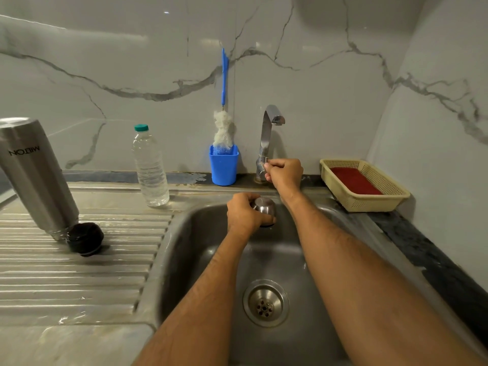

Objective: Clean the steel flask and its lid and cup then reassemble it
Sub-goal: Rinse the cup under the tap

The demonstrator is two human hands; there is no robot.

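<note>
Both hands busy: left (244, 211) gripping cup (264, 206), right (284, 173) on tap lever (264, 162).

Counts, placed from the two grips at the sink. Hands: two; left hand (244, 211) curled over one steel cup (264, 207), right hand (284, 174) pinching the handle of one tap (267, 138). Left of the cup grip, on the ribbed drainboard: one steel flask (37, 173), inverted, and one black lid (85, 239) touching its mouth. Between flask and tap: one plastic water bottle (150, 167); one blue holder (224, 165) with one bottle brush (224, 101). Right of the tap grip: one basket (369, 202) holding what looks like one red pad (353, 180). Below both grips: one drain (264, 303).
</note>
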